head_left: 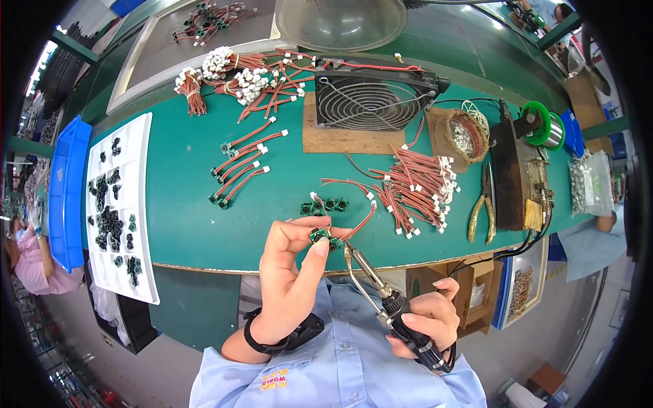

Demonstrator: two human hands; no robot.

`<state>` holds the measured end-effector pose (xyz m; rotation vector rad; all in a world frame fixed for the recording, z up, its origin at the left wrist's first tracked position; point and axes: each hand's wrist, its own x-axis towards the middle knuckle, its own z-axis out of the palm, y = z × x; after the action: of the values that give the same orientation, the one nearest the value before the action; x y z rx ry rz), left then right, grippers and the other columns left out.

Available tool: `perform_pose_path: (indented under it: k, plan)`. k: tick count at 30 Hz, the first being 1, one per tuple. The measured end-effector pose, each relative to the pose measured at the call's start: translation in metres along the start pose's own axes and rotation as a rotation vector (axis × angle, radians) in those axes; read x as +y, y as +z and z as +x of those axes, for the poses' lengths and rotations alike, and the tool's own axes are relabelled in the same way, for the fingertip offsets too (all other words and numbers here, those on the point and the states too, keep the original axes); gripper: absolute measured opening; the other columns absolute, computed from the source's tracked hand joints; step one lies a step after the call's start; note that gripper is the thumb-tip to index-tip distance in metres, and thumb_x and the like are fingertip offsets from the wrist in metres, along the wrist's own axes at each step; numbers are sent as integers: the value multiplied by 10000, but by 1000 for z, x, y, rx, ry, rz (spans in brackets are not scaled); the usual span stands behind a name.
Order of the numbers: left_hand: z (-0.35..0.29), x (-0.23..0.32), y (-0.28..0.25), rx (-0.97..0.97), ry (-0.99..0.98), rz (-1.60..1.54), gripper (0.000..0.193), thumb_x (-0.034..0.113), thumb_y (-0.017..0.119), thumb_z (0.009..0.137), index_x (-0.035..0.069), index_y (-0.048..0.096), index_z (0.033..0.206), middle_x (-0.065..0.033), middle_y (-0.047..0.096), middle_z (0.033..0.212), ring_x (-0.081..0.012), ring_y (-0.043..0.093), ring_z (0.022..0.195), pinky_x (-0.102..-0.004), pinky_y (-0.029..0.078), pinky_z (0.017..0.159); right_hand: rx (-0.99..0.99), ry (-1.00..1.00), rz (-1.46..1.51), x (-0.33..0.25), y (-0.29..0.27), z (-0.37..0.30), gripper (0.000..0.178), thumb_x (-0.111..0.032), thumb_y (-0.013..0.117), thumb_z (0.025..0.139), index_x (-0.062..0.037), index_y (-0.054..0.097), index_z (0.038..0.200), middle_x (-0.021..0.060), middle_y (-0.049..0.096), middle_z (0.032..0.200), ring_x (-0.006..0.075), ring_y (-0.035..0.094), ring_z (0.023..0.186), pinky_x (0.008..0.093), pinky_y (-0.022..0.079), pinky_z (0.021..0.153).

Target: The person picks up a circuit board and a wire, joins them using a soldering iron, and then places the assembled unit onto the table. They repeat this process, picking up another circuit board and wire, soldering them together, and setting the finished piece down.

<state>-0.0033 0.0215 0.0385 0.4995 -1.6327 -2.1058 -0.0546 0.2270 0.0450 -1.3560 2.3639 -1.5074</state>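
Between the thumb and fingers of my left hand (pixel 289 268) is a small green circuit board (pixel 318 235), held over the table's near edge. Red wires with a white plug (pixel 368 219) run from beside the board. My right hand (pixel 430 318) is closed around the black handle of a soldering iron (pixel 403 325) with a thin metal tube alongside its shaft. The iron's tip points at the wire ends by the board; whether they touch, I cannot tell. Just beyond my left fingers lie several dark green boards (pixel 333 204).
Loose wire leads (pixel 418 183) lie right of centre, near pliers (pixel 482 214), a solder spool (pixel 546 128) and a soldering station (pixel 513 177). A black fan (pixel 374 98) stands behind. Wired boards (pixel 231 166) and a white tray (pixel 143 204) are left; bundled leads (pixel 231 75) lie farther back.
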Motion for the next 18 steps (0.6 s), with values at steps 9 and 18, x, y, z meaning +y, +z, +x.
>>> perform_pose_path:
  k: [9, 18]
  plan:
    - [-2, 2, -1, -28, 18, 18, 86, -10, 436, 885, 28, 395, 951, -170, 554, 1091, -245, 595, 976, -323, 418, 858, -15, -64, -27, 4, 2, -2, 460, -251, 769, 562, -152, 595, 976, -4, 514, 670, 145, 513, 605, 414, 307, 797]
    - [-2, 2, -2, -53, 24, 68, 79, -3, 438, 885, 25, 394, 944, -172, 541, 1096, -253, 596, 978, -337, 424, 858, -37, 26, 14, -5, -4, 2, 509, -154, 818, 513, -197, 636, 987, -36, 561, 742, 121, 570, 663, 372, 321, 837]
